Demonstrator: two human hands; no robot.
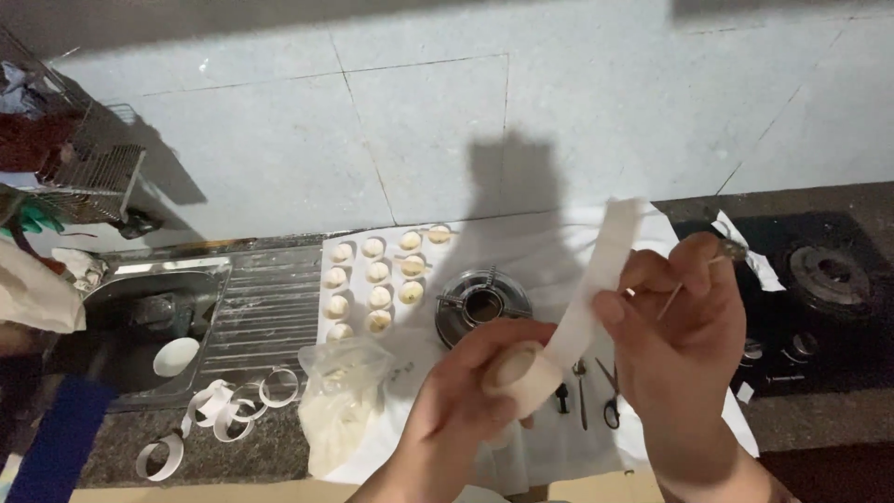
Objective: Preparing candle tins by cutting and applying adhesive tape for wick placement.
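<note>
hands fill the lower centre of the frame, both busy with one strip of white paper (596,279). the left hand (475,391) is at lower centre, its fingers closed around the lower end of the strip, and the thumb presses flat on the paper. the right hand (684,326) is to the right and a little higher; its fingers pinch the strip near the middle, and the same hand holds also a thin stick (672,298) between the fingers, tilted. the strip goes up from the left hand, passes the right fingers and ends free at centre right of the frame, in front of the tiled wall (419,121). under the hands lies a white sheet (540,242) on the counter. on this sheet, left of centre, round pale dough pieces (377,284) stand in rows, and just beside them to the right is a round metal tool (482,305) with a dark middle. small scissors (610,405) and a slim metal utensil (581,391) lie on the sheet between the two wrists. a clear plastic bag (343,401) with white powder sits at the lower left edge of the sheet. more paper rings (237,401) lie on the dark counter in the lower left. the steel sink (158,321) is at the left, with a white bowl (175,357) inside. a black gas stove (819,279) is at the right edge.
</note>
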